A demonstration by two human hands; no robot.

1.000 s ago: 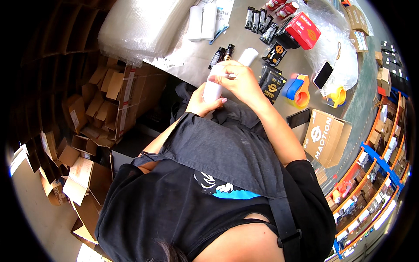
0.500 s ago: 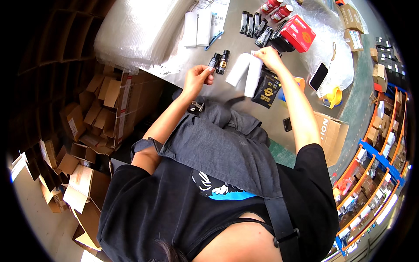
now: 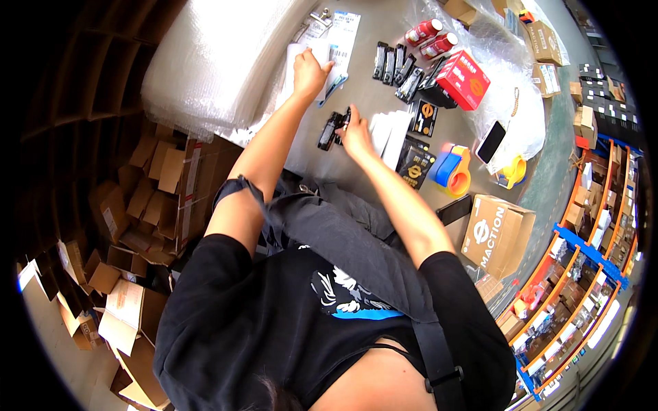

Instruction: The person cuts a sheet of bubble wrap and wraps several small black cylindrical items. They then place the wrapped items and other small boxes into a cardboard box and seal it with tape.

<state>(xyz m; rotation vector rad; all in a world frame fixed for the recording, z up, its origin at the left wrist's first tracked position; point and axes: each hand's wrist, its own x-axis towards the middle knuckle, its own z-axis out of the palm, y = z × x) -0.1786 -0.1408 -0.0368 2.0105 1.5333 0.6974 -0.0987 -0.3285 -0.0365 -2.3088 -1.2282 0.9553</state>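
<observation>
My left hand (image 3: pixel 310 74) reaches far forward, its fingers closed on a white wrapping sleeve (image 3: pixel 295 53) beside the bubble wrap. A blue cutter (image 3: pixel 334 88) lies just below it. Nearer me, my right hand (image 3: pixel 356 135) has its fingers on one of two small black bottles (image 3: pixel 330 131) lying side by side; its fingertips partly cover that bottle. Right of this hand lie two more white sleeves (image 3: pixel 395 140). Beyond them are a black packet (image 3: pixel 415 164) and a small black box (image 3: pixel 425 118).
Bubble wrap (image 3: pixel 205 68) is heaped at the left. Several black bottles (image 3: pixel 391 63), two red-capped bottles (image 3: pixel 423 32) and a red box (image 3: pixel 463 80) stand far right. Tape rolls (image 3: pixel 452 171), a phone (image 3: pixel 491 142) and a carton (image 3: pixel 499 236) lie nearer right.
My left hand has moved forward from the small bottles to the far white sleeves. My right hand has left the nearer sleeves and moved left onto the bottles, which now lie lower and tilted.
</observation>
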